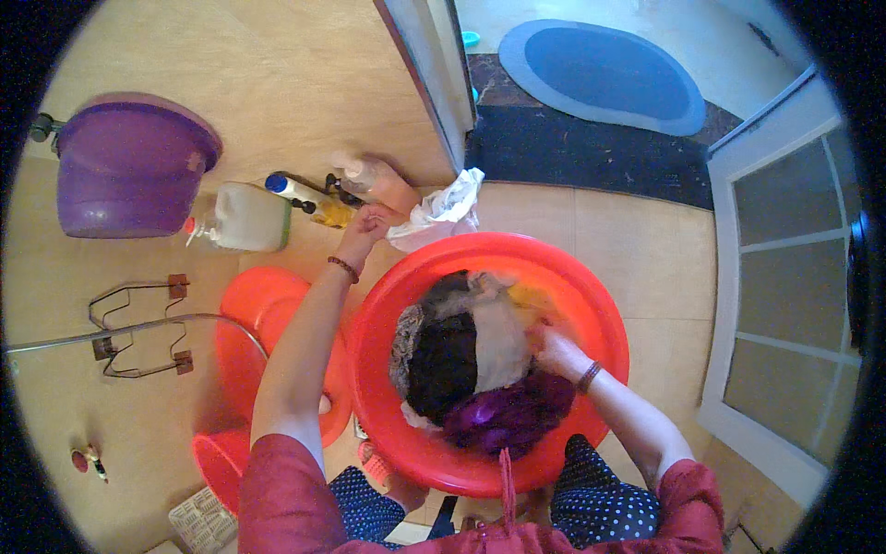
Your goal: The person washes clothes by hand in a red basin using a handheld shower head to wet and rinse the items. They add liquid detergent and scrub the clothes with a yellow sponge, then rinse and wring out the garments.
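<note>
In front of me stands a large red plastic tub (490, 246) full of bunched fabric. My right hand (557, 354) is down inside it, at the edge of a grey cloth (497, 339); its fingertips are partly hidden, so its grip is unclear. Around that lie a black cloth (439, 370), a shiny purple cloth (509, 415) and a blurred yellow cloth (531, 303). Beyond the tub's left rim, my left hand (370, 223) has curled fingers beside a white plastic bag (443, 215) and a yellow bottle (334, 213). Whether it holds anything cannot be made out.
Against the wall stand a large jug (250, 216), a blue-capped bottle (282, 184) and a clear pump bottle (381, 183). A purple bucket (131, 180) hangs at left. Red basins (263, 298) sit under my left arm. A framed door (727, 277) opens at right; a blue mat (602, 76) lies beyond.
</note>
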Tool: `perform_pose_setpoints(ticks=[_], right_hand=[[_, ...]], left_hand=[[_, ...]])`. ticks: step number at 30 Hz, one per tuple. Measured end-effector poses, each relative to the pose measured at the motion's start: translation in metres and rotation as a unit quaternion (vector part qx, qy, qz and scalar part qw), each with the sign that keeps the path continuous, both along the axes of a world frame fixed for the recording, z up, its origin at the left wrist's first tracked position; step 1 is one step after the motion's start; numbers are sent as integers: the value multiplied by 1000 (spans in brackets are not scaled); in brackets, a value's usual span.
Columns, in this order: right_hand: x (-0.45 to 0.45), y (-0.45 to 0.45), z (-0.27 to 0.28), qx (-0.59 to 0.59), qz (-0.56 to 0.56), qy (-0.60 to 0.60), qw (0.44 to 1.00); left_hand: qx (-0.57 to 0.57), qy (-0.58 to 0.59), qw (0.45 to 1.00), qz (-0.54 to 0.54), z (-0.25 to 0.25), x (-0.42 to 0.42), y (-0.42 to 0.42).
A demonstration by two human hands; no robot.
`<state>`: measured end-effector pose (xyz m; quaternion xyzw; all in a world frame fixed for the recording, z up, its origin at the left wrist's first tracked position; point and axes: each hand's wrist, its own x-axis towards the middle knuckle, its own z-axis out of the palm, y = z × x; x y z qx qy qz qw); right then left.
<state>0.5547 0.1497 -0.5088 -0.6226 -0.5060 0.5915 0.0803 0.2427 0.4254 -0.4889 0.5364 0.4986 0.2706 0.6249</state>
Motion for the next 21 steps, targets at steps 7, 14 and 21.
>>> perform_pose_setpoints(ticks=[7,14,21], right_hand=[[-1,-8,-18,139,21,-66,988],[-1,-5,-17,128,4,-51,991],[-4,-7,-32,129,-42,-9,991]], left_hand=[[199,31,979,10,65,-19,-21],[295,153,943,-2,109,-36,-34],[272,152,950,-7,132,-55,-29]])
